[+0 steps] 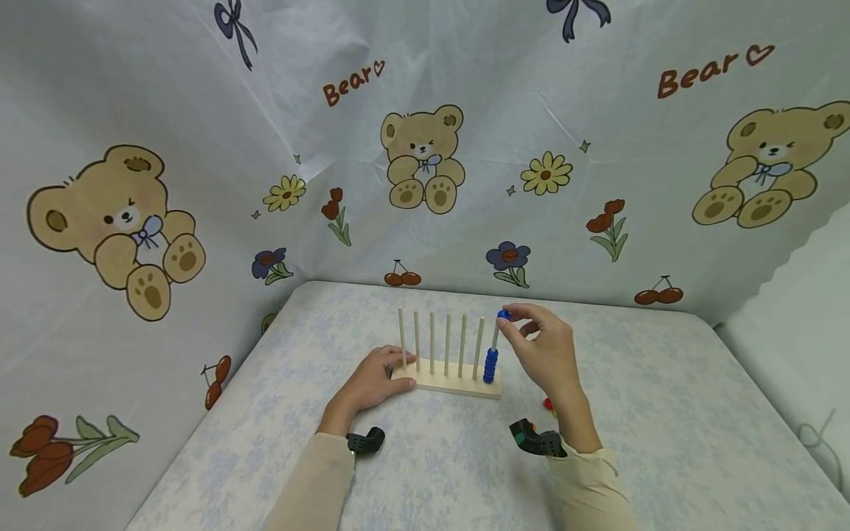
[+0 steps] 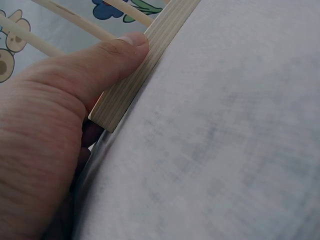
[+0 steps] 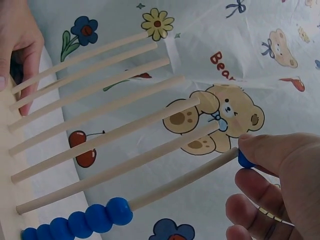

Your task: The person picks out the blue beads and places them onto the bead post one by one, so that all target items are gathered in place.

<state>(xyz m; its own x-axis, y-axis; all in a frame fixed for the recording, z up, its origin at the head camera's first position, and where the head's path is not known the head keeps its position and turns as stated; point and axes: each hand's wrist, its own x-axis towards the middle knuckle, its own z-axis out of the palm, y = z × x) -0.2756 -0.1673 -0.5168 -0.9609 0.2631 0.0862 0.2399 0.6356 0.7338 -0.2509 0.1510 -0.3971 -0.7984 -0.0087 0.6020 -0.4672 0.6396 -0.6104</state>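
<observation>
A wooden bead stand [image 1: 451, 380] with several upright rods [image 1: 448, 343] sits on the table. My left hand [image 1: 368, 377] grips the left end of its base; in the left wrist view the thumb [image 2: 122, 55] presses on the front edge, and the other fingers are mostly hidden behind. At the top of the rightmost rod, my right hand [image 1: 546, 346] pinches a blue bead [image 3: 245, 158] between thumb and finger. The bead is at the rod's tip; whether it is threaded on cannot be told. Lower on that rod, several blue beads [image 3: 97, 218] are stacked. The other rods are bare.
A red bead-like piece [image 1: 548, 403] and a bit of yellow lie on the table by the right forearm, partly hidden by it. The pale table [image 1: 445, 472] meets a bear-print sheet [image 1: 478, 243] at the back. A thin cable [image 1: 820, 442] hangs at the far right.
</observation>
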